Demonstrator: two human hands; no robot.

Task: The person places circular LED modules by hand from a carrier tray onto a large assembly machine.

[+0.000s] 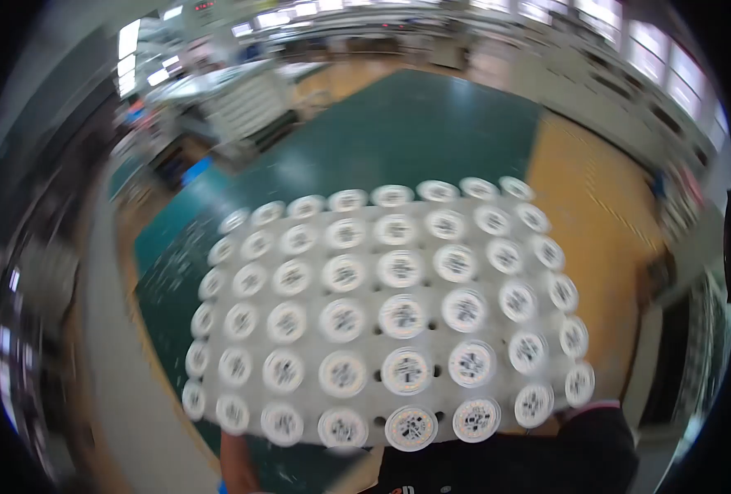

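From the head view, the white tray [313,346] fills the space in front of me. It is up in the air above the green floor [415,132], not on any worktop. It carries rows of round white discs [405,370], each in its own seat and lying flat. My hands are hidden beneath the near edge, so I cannot tell how they grip or how wide they are. Only a bare forearm [233,465] shows at lower left and dark clothing [546,457] at lower right.

The main risk, as I judge it, is tilt. The tray is broad and seems to be held only at the near side, so if the far edge dips the discs could slide out and scatter on the floor. The tray also blocks my view of the ground just ahead, so I could trip or knock a corner against the racks [250,111] at upper left. The whole view is blurred, and a jolt could shake discs loose.
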